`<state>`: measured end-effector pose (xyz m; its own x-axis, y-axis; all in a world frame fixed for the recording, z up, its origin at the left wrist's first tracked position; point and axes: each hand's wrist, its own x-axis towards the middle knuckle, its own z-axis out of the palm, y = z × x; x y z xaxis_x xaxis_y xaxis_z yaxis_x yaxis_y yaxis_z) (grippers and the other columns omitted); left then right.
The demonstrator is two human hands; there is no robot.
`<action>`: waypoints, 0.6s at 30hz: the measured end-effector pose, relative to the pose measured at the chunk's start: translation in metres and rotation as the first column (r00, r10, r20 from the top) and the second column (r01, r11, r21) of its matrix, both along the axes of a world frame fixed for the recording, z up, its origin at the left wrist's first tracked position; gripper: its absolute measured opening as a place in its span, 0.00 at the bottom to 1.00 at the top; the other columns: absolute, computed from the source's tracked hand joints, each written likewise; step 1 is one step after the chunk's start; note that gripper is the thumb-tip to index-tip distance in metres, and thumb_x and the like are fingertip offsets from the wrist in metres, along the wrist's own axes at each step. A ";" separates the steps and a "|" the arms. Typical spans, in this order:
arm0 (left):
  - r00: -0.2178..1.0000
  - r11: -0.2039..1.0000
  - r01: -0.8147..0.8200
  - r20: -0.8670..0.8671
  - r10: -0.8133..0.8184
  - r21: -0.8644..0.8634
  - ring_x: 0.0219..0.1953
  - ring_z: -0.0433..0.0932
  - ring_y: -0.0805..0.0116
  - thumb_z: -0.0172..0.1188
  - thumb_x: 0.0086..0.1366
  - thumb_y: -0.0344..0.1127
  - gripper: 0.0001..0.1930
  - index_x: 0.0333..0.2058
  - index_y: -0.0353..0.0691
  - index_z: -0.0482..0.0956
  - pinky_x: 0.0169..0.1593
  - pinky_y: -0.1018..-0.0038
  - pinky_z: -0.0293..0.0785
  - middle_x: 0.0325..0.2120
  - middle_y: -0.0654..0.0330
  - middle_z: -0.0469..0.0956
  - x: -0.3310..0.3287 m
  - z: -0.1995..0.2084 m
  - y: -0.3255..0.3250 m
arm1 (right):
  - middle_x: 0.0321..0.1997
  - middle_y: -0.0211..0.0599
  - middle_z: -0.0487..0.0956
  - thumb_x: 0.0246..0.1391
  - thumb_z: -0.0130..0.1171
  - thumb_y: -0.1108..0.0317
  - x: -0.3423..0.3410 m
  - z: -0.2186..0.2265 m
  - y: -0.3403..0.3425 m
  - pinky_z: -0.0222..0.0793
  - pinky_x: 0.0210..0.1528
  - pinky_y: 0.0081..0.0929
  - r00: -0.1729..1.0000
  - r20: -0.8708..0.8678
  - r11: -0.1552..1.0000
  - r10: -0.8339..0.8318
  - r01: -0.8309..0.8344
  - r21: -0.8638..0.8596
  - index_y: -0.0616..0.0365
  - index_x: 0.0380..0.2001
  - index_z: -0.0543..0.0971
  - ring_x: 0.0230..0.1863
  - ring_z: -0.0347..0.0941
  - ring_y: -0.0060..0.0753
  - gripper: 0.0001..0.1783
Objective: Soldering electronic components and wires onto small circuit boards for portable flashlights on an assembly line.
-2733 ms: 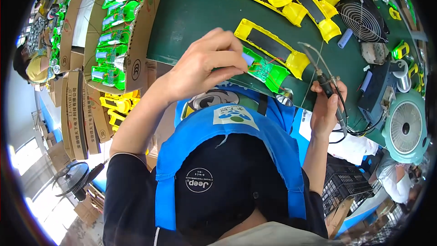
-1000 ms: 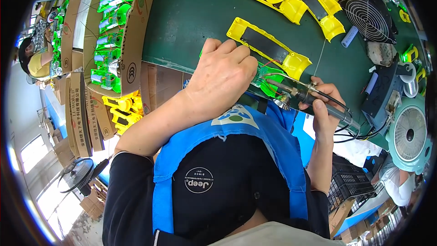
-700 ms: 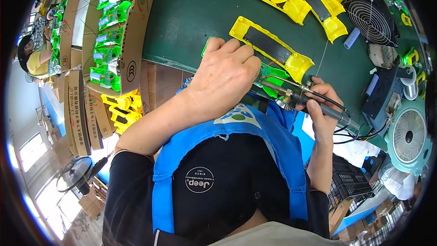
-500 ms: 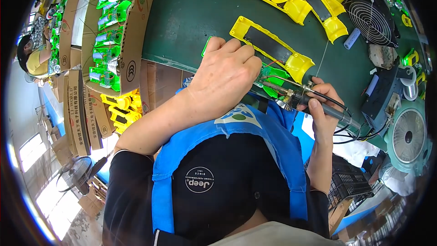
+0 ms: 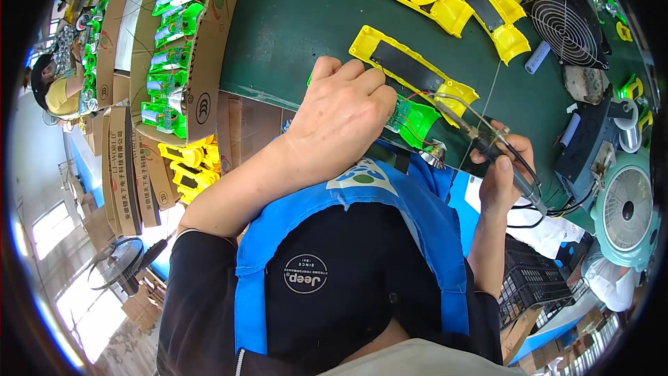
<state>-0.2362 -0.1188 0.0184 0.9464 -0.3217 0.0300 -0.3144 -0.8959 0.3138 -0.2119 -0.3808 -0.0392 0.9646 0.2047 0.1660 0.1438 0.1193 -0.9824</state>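
The person's left hand [image 5: 344,115] is curled, knuckles up, fingertips hidden. Its forearm [image 5: 245,186] slants inward. The right hand [image 5: 498,181] grips.

Factory workshop, electronics assembly by look of it. Green counter [image 5: 278,35] carries soldering iron's [image 5: 485,145] cable and several like yellow plastic shells [image 5: 451,94]. Beside it, cardboard box [image 5: 216,52] lined with repeated green housings [image 5: 186,22] bearing blue cells and wires. Tall cartons [image 5: 120,177] stacked at left; co-worker [image 5: 62,102] beyond, near more green parts [image 5: 89,73]. Black crates [image 5: 523,275] at right. Teal fan [image 5: 626,205], pedestal fan [image 5: 120,264], bright windows [image 5: 52,233]. Person wears blue work apron [image 5: 268,240].
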 end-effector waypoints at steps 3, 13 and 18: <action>1.000 1.000 -0.003 -0.002 0.003 -0.003 0.33 0.70 0.64 0.59 0.53 0.29 0.05 0.25 0.44 0.71 0.43 0.68 0.59 0.24 0.62 0.67 0.002 -0.003 0.003 | 0.21 0.39 0.79 0.54 0.58 0.61 0.000 -0.014 -0.001 0.49 0.65 0.49 0.997 0.046 0.998 -0.064 0.063 0.018 0.61 0.36 0.70 0.25 0.75 0.27 0.15; 0.989 0.985 -0.012 0.145 0.038 -0.175 0.28 0.73 0.59 0.62 0.52 0.28 0.04 0.27 0.40 0.75 0.37 0.68 0.66 0.23 0.60 0.72 0.024 0.008 0.024 | 0.29 0.53 0.76 0.55 0.57 0.58 0.001 -0.020 -0.006 0.71 0.35 0.32 0.974 -0.043 0.943 -0.222 0.225 0.245 0.65 0.39 0.67 0.27 0.73 0.34 0.20; 0.964 0.999 -0.032 0.262 0.036 -0.019 0.41 0.70 0.60 0.65 0.50 0.32 0.13 0.36 0.42 0.75 0.46 0.66 0.62 0.37 0.61 0.71 0.057 -0.011 0.030 | 0.27 0.49 0.75 0.57 0.53 0.61 0.004 -0.020 -0.010 0.68 0.35 0.34 0.968 -0.019 0.918 -0.250 0.243 0.314 0.66 0.41 0.68 0.28 0.72 0.37 0.18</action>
<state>-0.1791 -0.0883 0.0077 0.9152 -0.2869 0.2831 -0.3568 -0.9035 0.2377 -0.2076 -0.3906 -0.0589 0.9735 -0.1044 0.2037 0.2283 0.3771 -0.8976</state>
